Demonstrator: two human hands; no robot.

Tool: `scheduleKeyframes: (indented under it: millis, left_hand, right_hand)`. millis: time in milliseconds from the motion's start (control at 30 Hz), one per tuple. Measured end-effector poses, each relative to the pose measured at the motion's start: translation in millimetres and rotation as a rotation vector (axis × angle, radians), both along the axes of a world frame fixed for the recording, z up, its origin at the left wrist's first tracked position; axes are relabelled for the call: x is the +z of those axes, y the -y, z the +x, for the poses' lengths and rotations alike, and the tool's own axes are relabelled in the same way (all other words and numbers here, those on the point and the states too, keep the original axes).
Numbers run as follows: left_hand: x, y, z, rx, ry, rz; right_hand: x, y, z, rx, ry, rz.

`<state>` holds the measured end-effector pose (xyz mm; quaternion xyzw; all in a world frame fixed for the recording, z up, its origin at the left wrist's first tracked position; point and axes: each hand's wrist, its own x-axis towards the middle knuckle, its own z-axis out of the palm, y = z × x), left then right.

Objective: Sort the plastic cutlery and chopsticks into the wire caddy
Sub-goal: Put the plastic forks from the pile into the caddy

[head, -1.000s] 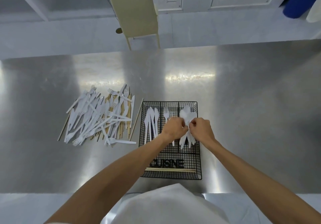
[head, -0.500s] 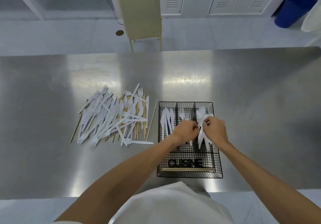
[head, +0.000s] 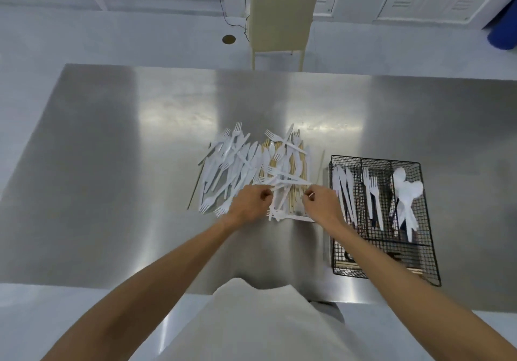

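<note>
The caddy's (head: 425,220) front compartment, lower right of frame, is partly hidden by the right forearm; dark lettering and a pale stick or two show there but can't be read clearly. Fine detail in the pile (head: 251,170) at frame centre is blurred, so individual pieces are hard to separate.

Wire caddy sits right of centre on the steel table (head: 112,164). Its three long slots hold, left to right: knives (head: 342,184), forks (head: 370,190), spoons (head: 405,192). The spoons fan out loosely, bowls toward the far end.

Pile of white plastic cutlery w/ chopsticks (head: 293,192) underneath lies just left of the caddy; one chopstick lies apart between pile and caddy.

Left hand (head: 249,204) is curled at the pile's near edge, fingers pressed onto white pieces; whether it grips one can't be told. Right hand (head: 321,204) is curled too, thumb and forefinger pinching a small pale tip; what piece it is can't be told.

Vs. half a sec ago: both hands have left the spoon slot and are now over the pile, and the view has swung left, so the caddy sits farther right in frame.
</note>
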<state>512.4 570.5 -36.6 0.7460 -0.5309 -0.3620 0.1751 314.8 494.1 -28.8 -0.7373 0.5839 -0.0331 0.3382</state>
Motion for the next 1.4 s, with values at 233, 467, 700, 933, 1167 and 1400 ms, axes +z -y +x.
scheduleKeyframes:
  millis: [233, 467, 700, 933, 1167, 1400]
  left_hand:
    - [-13, -36, 90, 0.013, 0.091, 0.020]
    - [-19, -39, 117, -0.022, 0.157, 0.021]
    - [-22, -14, 133, -0.608, 0.431, -0.254]
    - [-20, 16, 136, -0.926, 0.530, -0.254]
    - [-24, 17, 142, -1.034, 0.566, -0.287]
    - [-8, 13, 155, -1.053, 0.595, -0.316]
  right_hand:
    - [-13, -20, 62, 0.151, -0.068, -0.002]
    - [-19, -12, 98, 0.370, -0.060, -0.100]
    - [-27, 3, 117, 0.720, -0.185, -0.334]
    - [-34, 5, 125, 0.813, -0.221, -0.369]
    - [-37, 9, 122, 0.910, -0.218, -0.418]
    - [-20, 16, 109, 1.010, -0.160, -0.317]
